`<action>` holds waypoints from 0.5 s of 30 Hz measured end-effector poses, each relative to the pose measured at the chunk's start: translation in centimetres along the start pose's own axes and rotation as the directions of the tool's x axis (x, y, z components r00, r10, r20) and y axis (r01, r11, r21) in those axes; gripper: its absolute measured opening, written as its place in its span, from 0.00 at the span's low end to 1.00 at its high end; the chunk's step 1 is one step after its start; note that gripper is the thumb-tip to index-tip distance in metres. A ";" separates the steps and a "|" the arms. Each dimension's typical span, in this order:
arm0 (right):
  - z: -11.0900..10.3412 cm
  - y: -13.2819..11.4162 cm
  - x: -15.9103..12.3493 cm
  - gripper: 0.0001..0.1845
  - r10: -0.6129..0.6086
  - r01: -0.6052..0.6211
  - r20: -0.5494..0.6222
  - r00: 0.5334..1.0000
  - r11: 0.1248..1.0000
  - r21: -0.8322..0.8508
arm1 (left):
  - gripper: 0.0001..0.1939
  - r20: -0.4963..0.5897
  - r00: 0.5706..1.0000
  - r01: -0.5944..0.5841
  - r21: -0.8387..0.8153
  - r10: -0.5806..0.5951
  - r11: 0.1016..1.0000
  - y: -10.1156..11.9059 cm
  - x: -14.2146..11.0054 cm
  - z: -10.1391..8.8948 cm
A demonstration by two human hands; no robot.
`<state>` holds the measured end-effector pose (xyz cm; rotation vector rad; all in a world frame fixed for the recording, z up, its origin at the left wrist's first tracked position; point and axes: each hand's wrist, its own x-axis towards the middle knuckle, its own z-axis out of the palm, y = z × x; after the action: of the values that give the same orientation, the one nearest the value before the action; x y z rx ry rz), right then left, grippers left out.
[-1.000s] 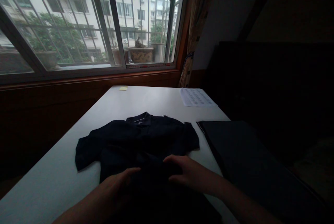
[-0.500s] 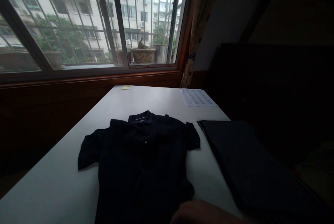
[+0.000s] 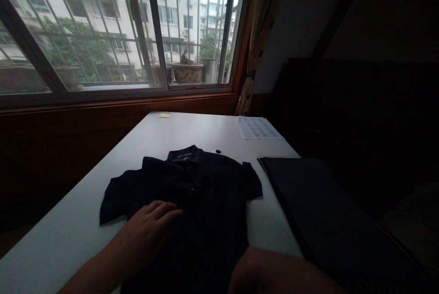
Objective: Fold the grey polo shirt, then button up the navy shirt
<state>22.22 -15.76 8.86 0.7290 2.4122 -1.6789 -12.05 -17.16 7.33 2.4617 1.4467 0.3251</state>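
A dark navy short-sleeved shirt [image 3: 206,198] with a collar and a front button lies spread on the white table [image 3: 78,207], collar toward the window. My left hand [image 3: 156,223] rests over the left part of its chest, fingers stretched out and holding nothing. At the bottom of the view, my right hand [image 3: 252,264] is at the shirt's right side edge. It looks curled, but its fingers are lost in the dark, so any hold on the cloth is hidden. The shirt's lower end is very dark and runs out of view.
Right of the shirt lies a dark flat folder-like board [image 3: 329,207]. Beyond the shirt's shoulder is a small white round object [image 3: 218,152] with a dark spot. A printed sheet [image 3: 259,128] and a yellow note [image 3: 164,114] lie near the far edge, below the barred window [image 3: 113,33].
My left hand has come into view and onto the shirt's chest. A bulge at the shirt's lower right side has flattened, with my right hand slightly higher there. More of the white round object shows.
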 end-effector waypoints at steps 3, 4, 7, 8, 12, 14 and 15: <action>-5.1 1.8 2.1 0.09 -0.037 -0.021 -0.355 0.934 0.987 -0.160 | 0.21 -0.186 0.975 0.154 0.195 -0.118 0.969 -5.6 2.6 1.2; -7.0 2.7 2.9 0.09 -0.056 -0.061 -0.475 0.878 0.972 -0.228 | 0.21 -0.235 0.954 0.241 0.222 -0.188 0.945 -7.7 3.0 1.3; -12.3 5.7 5.3 0.12 -0.060 -0.279 -0.685 0.726 0.885 -0.373 | 0.25 -0.316 0.855 0.495 0.263 -0.411 0.828 -13.5 2.9 0.9; -13.8 6.8 6.0 0.15 -0.022 -0.381 -0.734 0.679 0.844 -0.378 | 0.27 -0.318 0.816 0.563 0.248 -0.483 0.788 -15.0 2.6 0.6; -17.4 10.2 7.8 0.21 0.076 -0.520 -0.785 0.615 0.788 -0.330 | 0.32 -0.313 0.737 0.669 0.208 -0.599 0.714 -18.5 1.1 -0.1; -18.4 11.3 8.2 0.23 0.129 -0.565 -0.785 0.606 0.764 -0.311 | 0.33 -0.259 0.723 0.685 0.146 -0.641 0.714 -19.3 0.4 -0.3; -18.8 11.8 8.2 0.23 0.157 -0.585 -0.781 0.605 0.752 -0.302 | 0.33 -0.225 0.719 0.689 0.109 -0.657 0.717 -19.6 0.0 -0.4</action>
<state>23.55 7.11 2.99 1.9016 2.6384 -0.4817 -28.16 -7.98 1.09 1.8477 2.4217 0.2464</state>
